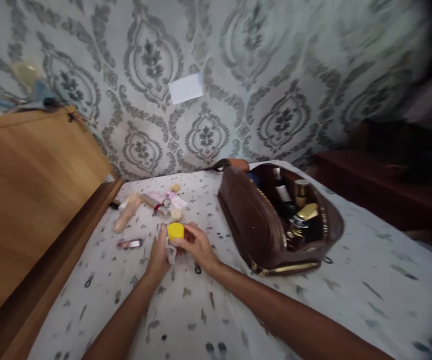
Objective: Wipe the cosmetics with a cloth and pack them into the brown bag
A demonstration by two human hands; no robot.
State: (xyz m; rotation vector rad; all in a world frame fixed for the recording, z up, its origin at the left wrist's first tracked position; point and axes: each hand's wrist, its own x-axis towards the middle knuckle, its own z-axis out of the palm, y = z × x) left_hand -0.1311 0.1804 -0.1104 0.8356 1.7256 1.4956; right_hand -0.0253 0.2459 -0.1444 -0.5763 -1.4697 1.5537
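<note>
A small round container with a yellow lid (175,232) is held up between my two hands, above the patterned sheet. My right hand (199,248) is closed on it, thumb and fingers around the yellow part. My left hand (158,254) is at its other side, fingers closed against a whitish, crumpled-looking piece (171,253) just below the lid; whether that is a wipe or part of the container I cannot tell. Just beyond my hands lie a round cream-coloured piece (176,215), a silver and red tube (155,205) and a white and pink tube (177,200).
An unzipped brown leather bag (251,215) stands to the right, with bottles and a gold-capped container (301,192) inside. To the left are a beige tube (127,214) and a small lip-gloss-like tube (129,243). A wooden panel (31,185) borders the left side; a patterned wall (208,135) rises behind.
</note>
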